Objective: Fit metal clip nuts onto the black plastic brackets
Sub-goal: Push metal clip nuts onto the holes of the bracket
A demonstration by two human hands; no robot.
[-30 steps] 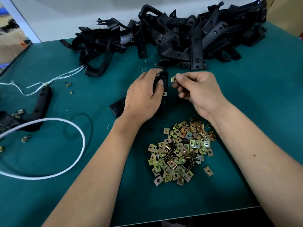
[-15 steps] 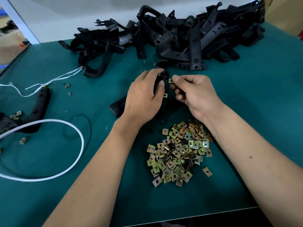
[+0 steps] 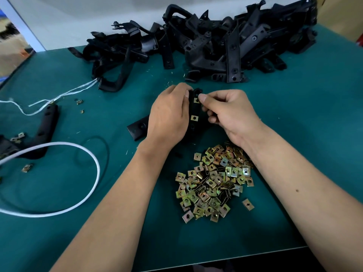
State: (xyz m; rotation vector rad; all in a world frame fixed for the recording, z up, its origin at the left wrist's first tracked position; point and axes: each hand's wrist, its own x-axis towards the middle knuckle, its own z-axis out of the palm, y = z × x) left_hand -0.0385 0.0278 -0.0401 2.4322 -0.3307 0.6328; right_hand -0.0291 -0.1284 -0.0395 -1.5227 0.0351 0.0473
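Two hands (image 3: 169, 116) (image 3: 229, 112) hold one bracket (image 3: 195, 110) between heap (image 3: 196, 50) and nuts (image 3: 214, 183).

Two bare forearms, no sleeves, short fingernails

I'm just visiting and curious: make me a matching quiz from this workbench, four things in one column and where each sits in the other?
Things:
1. heap of brass-coloured metal clip nuts
2. big pile of black plastic brackets
3. white cord loop
4. black bracket being fitted

Places:
A. far edge of the green table
B. between both hands
C. near edge, between the forearms
D. left side of the table

Pairs: 1-C, 2-A, 3-D, 4-B
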